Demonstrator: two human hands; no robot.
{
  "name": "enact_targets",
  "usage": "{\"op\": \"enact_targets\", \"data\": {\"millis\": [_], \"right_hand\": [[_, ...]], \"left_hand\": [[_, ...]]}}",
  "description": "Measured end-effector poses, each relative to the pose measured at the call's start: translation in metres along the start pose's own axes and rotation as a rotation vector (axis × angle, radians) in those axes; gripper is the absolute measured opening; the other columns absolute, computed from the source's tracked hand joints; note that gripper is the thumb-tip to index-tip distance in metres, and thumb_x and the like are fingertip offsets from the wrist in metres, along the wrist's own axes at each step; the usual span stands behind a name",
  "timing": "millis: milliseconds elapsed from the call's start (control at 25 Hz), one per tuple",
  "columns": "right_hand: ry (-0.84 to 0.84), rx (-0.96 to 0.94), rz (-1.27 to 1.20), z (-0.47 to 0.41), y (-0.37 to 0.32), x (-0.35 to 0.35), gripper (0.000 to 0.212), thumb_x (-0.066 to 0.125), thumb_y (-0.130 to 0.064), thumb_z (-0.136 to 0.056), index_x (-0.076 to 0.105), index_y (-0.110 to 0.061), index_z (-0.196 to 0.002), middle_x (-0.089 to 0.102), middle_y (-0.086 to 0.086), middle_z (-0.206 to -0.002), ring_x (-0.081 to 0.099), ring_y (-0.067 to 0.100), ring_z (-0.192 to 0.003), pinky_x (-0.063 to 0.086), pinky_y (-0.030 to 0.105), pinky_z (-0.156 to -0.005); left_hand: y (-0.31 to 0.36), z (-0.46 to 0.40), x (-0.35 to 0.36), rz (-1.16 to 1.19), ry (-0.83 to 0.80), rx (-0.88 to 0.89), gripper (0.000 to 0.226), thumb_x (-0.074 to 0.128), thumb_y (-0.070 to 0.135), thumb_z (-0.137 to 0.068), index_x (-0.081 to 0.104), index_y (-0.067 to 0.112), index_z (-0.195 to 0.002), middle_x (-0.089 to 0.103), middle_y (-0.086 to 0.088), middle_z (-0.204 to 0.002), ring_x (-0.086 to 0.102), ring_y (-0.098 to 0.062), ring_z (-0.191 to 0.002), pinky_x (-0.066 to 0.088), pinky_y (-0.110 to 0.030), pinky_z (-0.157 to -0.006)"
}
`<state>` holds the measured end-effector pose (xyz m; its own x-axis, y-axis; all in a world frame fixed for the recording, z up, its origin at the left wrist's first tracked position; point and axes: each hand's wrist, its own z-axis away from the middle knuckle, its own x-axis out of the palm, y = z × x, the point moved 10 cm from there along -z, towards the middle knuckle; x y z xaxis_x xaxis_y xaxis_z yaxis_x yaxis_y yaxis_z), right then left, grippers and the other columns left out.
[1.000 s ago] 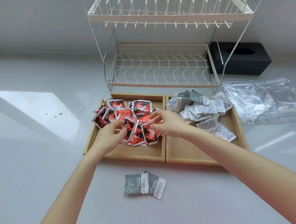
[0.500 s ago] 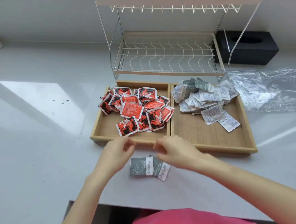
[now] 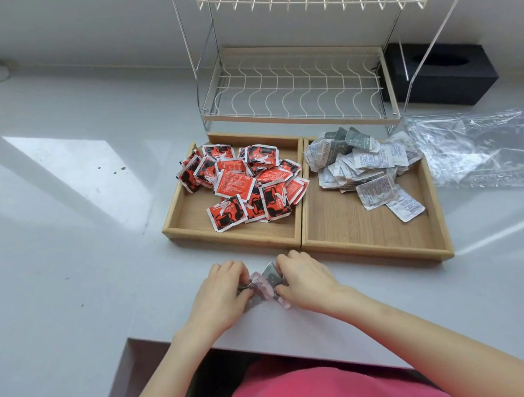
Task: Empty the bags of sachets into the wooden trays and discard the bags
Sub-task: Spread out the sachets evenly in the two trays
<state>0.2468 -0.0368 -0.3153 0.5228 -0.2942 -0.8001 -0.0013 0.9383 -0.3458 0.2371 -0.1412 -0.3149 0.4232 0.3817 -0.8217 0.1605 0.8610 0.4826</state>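
Two wooden trays stand side by side on the white counter. The left tray [image 3: 188,219] holds a pile of red sachets [image 3: 243,184]. The right tray [image 3: 354,230] holds a pile of grey and white sachets [image 3: 360,162]. In front of the trays, my left hand [image 3: 219,293] and my right hand [image 3: 308,279] pinch together two loose grey sachets [image 3: 268,281] on the counter, partly hidden by my fingers. An empty clear plastic bag [image 3: 482,149] lies flat to the right of the trays.
A two-tier white wire dish rack [image 3: 294,88] stands right behind the trays. A black tissue box [image 3: 442,76] sits at the back right. The counter's front edge [image 3: 269,343] runs just below my hands, with a step to the left.
Both hands left the red sachets in the left tray, came back toward me and closed on the two grey sachets lying in front of the trays, bunching them together.
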Motion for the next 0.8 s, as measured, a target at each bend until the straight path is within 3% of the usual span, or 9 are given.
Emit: {"op": "enact_targets", "data": {"millis": [120,200,280,360,440,480,560,640,800], "right_hand": [[0.025,-0.014,-0.181,0.01,0.006,-0.011,0.013,0.053,-0.024,-0.083,0.042,-0.017,-0.089,0.062,0.012,-0.108,0.054,0.032,-0.102,0.039,0.035,-0.071],[0.062,-0.013,-0.377,0.019,0.017,-0.031,0.013,0.057,-0.021,-0.079,0.05,-0.02,-0.091,0.067,0.004,-0.095,0.059,0.026,-0.093,0.044,0.034,-0.072],[0.121,-0.009,-0.504,0.024,0.037,-0.056,0.015,0.059,-0.018,-0.08,0.054,-0.018,-0.094,0.064,0.001,-0.09,0.058,0.02,-0.086,0.043,0.029,-0.07],[0.212,0.033,-0.594,0.028,0.07,-0.079,0.017,0.062,-0.017,-0.08,0.056,-0.013,-0.096,0.065,0.005,-0.093,0.059,0.023,-0.086,0.045,0.032,-0.075],[0.296,0.093,-0.68,0.03,0.106,-0.097,0.014,0.062,-0.017,-0.081,0.055,-0.017,-0.092,0.065,0.007,-0.093,0.06,0.025,-0.084,0.047,0.039,-0.078],[0.325,0.124,-0.709,0.031,0.122,-0.103,0.014,0.061,-0.017,-0.081,0.053,-0.019,-0.093,0.065,0.006,-0.093,0.06,0.025,-0.082,0.048,0.041,-0.077],[0.361,0.153,-0.763,0.032,0.146,-0.114,0.018,0.061,-0.015,-0.083,0.049,-0.019,-0.096,0.063,0.005,-0.093,0.058,0.021,-0.078,0.05,0.037,-0.07],[0.364,0.153,-0.788,0.032,0.158,-0.12,0.019,0.06,-0.012,-0.083,0.048,-0.022,-0.093,0.062,0.006,-0.096,0.056,0.018,-0.079,0.048,0.028,-0.065],[0.335,0.189,-0.716,0.022,0.182,-0.117,0.022,0.06,-0.012,-0.08,0.047,-0.027,-0.089,0.066,0.011,-0.1,0.059,0.021,-0.082,0.05,0.04,-0.08]], "left_hand": [[0.001,-0.001,-0.001,0.237,-0.016,-0.046,0.028,0.061,0.018,-0.081,0.039,0.03,-0.069,0.05,0.013,-0.07,0.047,-0.013,-0.068,0.036,-0.016,-0.06],[0.011,-0.005,-0.002,0.409,-0.038,-0.058,0.013,0.063,0.018,-0.081,0.054,0.028,-0.083,0.062,0.008,-0.077,0.052,-0.003,-0.065,0.038,-0.008,-0.061],[0.027,-0.015,-0.006,0.554,-0.043,-0.054,0.017,0.063,0.02,-0.081,0.062,0.023,-0.097,0.069,0.003,-0.087,0.055,0.004,-0.063,0.04,-0.005,-0.058],[0.047,-0.029,-0.014,0.633,-0.012,-0.033,0.018,0.063,0.019,-0.081,0.062,0.023,-0.099,0.07,0.001,-0.092,0.06,0.001,-0.071,0.044,-0.01,-0.064],[0.069,-0.045,-0.023,0.563,0.056,0.001,0.015,0.063,0.018,-0.081,0.059,0.023,-0.095,0.068,0.001,-0.089,0.061,-0.013,-0.079,0.045,-0.017,-0.071],[0.082,-0.052,-0.026,0.492,0.08,0.023,0.014,0.062,0.018,-0.081,0.057,0.023,-0.092,0.065,0.003,-0.083,0.058,-0.015,-0.075,0.042,-0.013,-0.068],[0.105,-0.067,-0.027,0.376,0.103,0.059,0.016,0.062,0.02,-0.081,0.054,0.019,-0.095,0.059,0.005,-0.078,0.054,-0.013,-0.07,0.037,-0.014,-0.061],[0.121,-0.081,-0.022,0.317,0.099,0.073,0.027,0.062,0.021,-0.081,0.053,0.012,-0.104,0.061,0.0,-0.082,0.056,-0.017,-0.076,0.04,-0.024,-0.07],[0.138,-0.103,-0.013,0.239,0.096,0.069,0.032,0.062,0.022,-0.081,0.052,0.009,-0.109,0.068,-0.011,-0.091,0.062,-0.027,-0.086,0.048,-0.04,-0.08]]}}
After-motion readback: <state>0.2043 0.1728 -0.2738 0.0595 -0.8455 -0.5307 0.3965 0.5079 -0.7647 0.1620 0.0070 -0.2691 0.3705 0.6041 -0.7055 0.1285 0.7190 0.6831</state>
